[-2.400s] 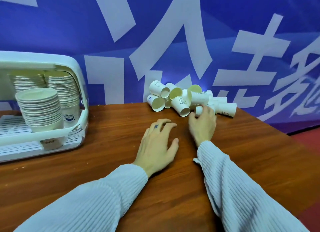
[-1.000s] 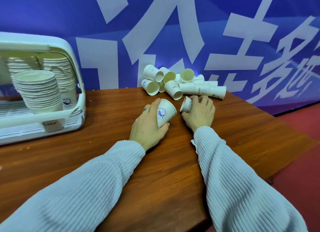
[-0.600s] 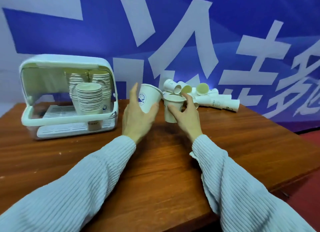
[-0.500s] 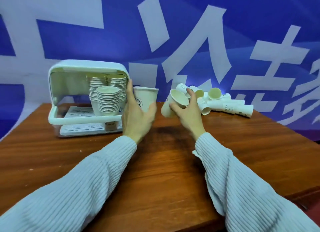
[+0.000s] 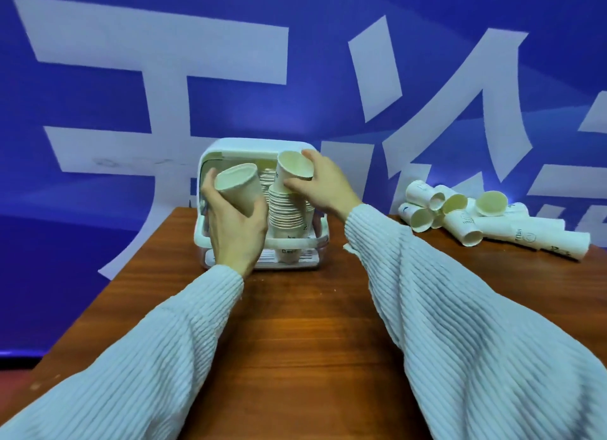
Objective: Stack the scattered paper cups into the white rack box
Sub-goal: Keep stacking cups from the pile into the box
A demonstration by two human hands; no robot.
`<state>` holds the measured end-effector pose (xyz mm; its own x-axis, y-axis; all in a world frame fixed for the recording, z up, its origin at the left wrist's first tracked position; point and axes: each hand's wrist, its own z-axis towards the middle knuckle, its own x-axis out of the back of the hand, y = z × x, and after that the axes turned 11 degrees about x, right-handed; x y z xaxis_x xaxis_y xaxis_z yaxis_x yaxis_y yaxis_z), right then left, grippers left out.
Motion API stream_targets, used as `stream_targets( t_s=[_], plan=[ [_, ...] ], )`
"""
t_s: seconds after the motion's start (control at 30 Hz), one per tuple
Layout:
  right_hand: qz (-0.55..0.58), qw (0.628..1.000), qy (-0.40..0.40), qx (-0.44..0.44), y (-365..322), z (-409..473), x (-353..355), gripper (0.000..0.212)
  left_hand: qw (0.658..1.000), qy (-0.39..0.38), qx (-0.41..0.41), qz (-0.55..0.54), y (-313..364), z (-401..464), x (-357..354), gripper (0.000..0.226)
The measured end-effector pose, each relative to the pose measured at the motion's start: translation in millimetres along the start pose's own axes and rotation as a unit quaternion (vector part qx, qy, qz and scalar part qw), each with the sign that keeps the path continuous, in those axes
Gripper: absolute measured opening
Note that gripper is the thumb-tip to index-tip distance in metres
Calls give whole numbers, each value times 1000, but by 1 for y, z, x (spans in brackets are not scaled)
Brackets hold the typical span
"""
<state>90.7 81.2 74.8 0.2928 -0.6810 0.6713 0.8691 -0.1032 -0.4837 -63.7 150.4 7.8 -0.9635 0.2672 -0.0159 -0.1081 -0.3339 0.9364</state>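
Note:
The white rack box (image 5: 256, 144) stands at the table's far edge, straight ahead. Inside it rises a tall stack of nested paper cups (image 5: 286, 214), with more stacks partly hidden behind. My right hand (image 5: 323, 181) grips a paper cup (image 5: 293, 169) tilted over the top of that stack, its base at the stack's top. My left hand (image 5: 235, 224) holds another paper cup (image 5: 239, 186), tipped with its mouth towards me, in front of the box's left half. A pile of scattered paper cups (image 5: 473, 217) lies on its side at the right.
The wooden table (image 5: 295, 324) ends close behind the box and falls away at the left. A blue banner with large white characters (image 5: 157, 78) forms the backdrop. My pale ribbed sleeves cross the near table.
Both hands lifted a cup each from the pile and carried them left to the rack box. The right hand's cup now sits over the stack. My view swung left.

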Motion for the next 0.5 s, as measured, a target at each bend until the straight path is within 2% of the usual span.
stream_targets(
  t_s=[0.1,0.2,0.27,0.37,0.5],
  plan=[
    [-47,993,-108,12,0,7,1,71,1000,-3,-3,1,-4,7,0,81],
    [-73,979,-190,-11,5,5,0,84,1000,-12,1,-15,-4,13,-4,81],
    [-64,980,-186,-9,10,-2,-5,89,1000,-4,-6,-22,-1,18,-7,79],
    [-33,991,-127,-9,19,-12,-17,85,999,0,-25,-31,10,29,-12,77],
    [45,993,-93,-51,25,-17,-26,89,997,-57,-39,-34,25,45,-25,76]
  ],
)
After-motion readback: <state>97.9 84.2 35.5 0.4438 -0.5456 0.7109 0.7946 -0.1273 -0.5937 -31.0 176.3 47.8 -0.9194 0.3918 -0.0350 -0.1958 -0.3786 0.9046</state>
